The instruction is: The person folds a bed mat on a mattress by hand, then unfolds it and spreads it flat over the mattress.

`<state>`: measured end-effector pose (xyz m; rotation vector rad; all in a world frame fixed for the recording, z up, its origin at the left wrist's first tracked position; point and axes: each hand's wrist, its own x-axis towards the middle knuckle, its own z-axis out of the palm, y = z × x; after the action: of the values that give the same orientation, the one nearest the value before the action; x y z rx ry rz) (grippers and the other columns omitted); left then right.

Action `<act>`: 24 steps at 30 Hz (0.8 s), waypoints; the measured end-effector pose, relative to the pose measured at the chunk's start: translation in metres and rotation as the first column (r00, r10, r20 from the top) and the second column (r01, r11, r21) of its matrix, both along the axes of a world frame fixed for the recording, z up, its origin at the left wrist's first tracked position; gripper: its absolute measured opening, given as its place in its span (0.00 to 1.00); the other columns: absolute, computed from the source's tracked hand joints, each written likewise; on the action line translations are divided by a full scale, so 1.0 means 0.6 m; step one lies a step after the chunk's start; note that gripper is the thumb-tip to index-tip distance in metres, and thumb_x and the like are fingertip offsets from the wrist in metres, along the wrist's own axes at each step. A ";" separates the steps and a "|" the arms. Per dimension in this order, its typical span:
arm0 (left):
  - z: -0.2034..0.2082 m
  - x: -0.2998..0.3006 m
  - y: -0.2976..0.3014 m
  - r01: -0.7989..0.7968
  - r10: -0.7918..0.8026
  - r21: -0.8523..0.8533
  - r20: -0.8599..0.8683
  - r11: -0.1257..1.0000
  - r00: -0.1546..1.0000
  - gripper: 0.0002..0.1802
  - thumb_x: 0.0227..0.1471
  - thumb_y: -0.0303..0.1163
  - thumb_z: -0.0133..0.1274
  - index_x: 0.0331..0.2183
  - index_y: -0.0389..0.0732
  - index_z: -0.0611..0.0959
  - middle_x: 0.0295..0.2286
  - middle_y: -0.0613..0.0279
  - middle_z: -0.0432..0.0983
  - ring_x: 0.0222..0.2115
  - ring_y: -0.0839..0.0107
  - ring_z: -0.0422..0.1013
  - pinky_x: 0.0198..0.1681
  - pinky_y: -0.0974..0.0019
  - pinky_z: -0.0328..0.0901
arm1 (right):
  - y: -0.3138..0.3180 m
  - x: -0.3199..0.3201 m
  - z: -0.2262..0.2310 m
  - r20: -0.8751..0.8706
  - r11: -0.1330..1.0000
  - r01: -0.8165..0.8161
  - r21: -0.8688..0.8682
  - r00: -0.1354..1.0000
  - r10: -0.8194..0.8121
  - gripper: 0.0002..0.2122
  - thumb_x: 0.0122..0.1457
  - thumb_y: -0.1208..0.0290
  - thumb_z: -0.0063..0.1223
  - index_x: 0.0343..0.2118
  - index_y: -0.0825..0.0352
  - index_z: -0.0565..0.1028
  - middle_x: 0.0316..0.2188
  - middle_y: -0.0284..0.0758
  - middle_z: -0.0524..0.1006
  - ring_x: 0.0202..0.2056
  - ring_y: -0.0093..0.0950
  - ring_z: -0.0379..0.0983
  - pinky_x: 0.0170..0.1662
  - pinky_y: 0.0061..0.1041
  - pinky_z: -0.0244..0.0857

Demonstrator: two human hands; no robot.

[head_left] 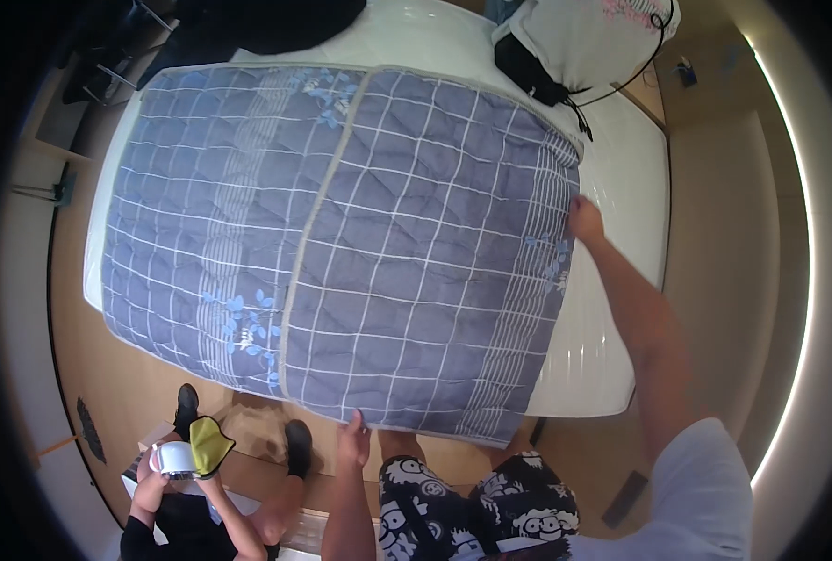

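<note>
A grey-blue quilted bed pad (pixel 416 252) with white grid lines and blue leaf prints is spread across a glossy white mattress (pixel 603 365). Its right part is folded over onto the left, and the fold's piped edge runs down the middle. My left hand (pixel 353 439) is closed on the pad's near edge, thumb on top and the other fingers mostly hidden beneath. At the pad's right edge, my right hand (pixel 584 221) is closed around the fabric with the arm stretched out.
Another person sits at the lower left, holding a white rounded object (pixel 175 459) and a yellow-green cloth (pixel 210 447). Black fabric (pixel 294 23) lies at the mattress's far left. A pale printed garment (pixel 575 42) with a black cord lies far right.
</note>
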<state>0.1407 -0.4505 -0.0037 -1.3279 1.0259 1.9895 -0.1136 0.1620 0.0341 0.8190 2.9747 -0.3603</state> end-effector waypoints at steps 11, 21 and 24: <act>0.006 0.053 0.067 -0.064 0.047 -0.119 -0.134 0.991 0.990 0.19 0.55 0.36 0.49 0.47 0.39 0.69 0.45 0.59 0.68 0.45 0.65 0.66 0.50 0.57 0.60 | 0.156 -0.163 -0.040 -0.008 0.986 0.011 0.164 1.000 -0.010 0.18 0.51 0.67 0.48 0.43 0.73 0.70 0.36 0.52 0.75 0.39 0.45 0.73 0.43 0.37 0.67; 0.107 0.006 0.064 -0.264 0.193 -0.217 -0.299 0.940 0.934 0.29 0.55 0.41 0.45 0.54 0.37 0.60 0.52 0.53 0.61 0.52 0.58 0.60 0.55 0.51 0.56 | 0.255 -0.238 -0.019 -0.365 0.963 0.129 0.237 0.930 -0.035 0.13 0.56 0.69 0.38 0.34 0.71 0.73 0.28 0.49 0.76 0.33 0.40 0.75 0.36 0.36 0.68; 0.060 0.019 0.096 -0.214 0.175 -0.196 -0.201 0.957 0.964 0.29 0.56 0.43 0.43 0.54 0.37 0.61 0.52 0.53 0.62 0.52 0.58 0.60 0.55 0.51 0.55 | 0.315 -0.258 -0.037 -0.349 0.954 0.184 -0.238 0.900 -0.261 0.14 0.57 0.64 0.41 0.37 0.71 0.72 0.32 0.45 0.76 0.36 0.38 0.74 0.38 0.35 0.67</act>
<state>0.1519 -0.3929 0.0325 -1.4290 1.2703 2.2313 -0.2683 0.3508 0.0121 1.1919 3.1064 -0.9102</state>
